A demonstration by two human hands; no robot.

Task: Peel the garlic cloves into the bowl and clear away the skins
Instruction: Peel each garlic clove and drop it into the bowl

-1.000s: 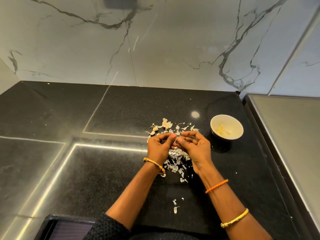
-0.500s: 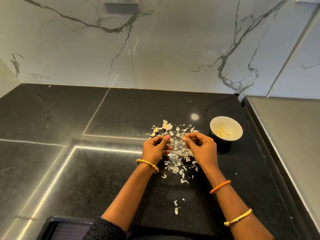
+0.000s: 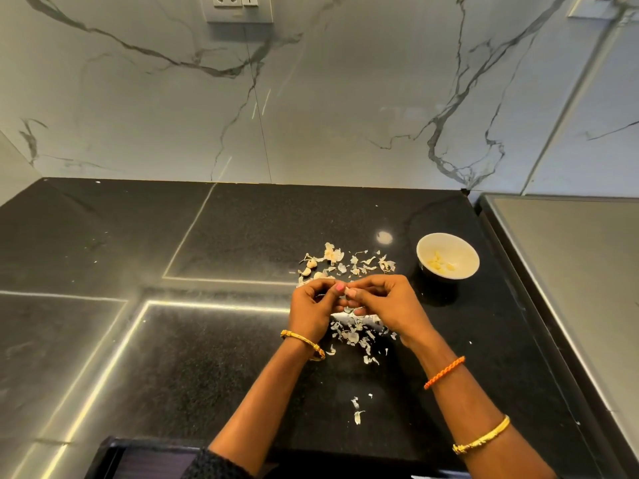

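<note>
My left hand [image 3: 311, 307] and my right hand [image 3: 383, 302] meet fingertip to fingertip above the black counter, pinching a small garlic clove [image 3: 350, 292] between them; most of the clove is hidden by the fingers. Papery garlic skins [image 3: 352, 335] lie scattered under and behind the hands. Two unpeeled cloves [image 3: 309, 266] sit at the far left of the skin pile. A white bowl [image 3: 463, 252] with several peeled cloves [image 3: 439, 262] stands to the right of the hands.
A few stray skin flakes [image 3: 356, 409] lie nearer to me on the black counter [image 3: 207, 340]. A grey raised surface [image 3: 570, 271] borders the counter on the right. The marble wall [image 3: 311, 98] with a socket plate [image 3: 238, 6] rises behind.
Half a second ago my hands were apart; now they have come back together on the clove. The view has tilted up a little.
</note>
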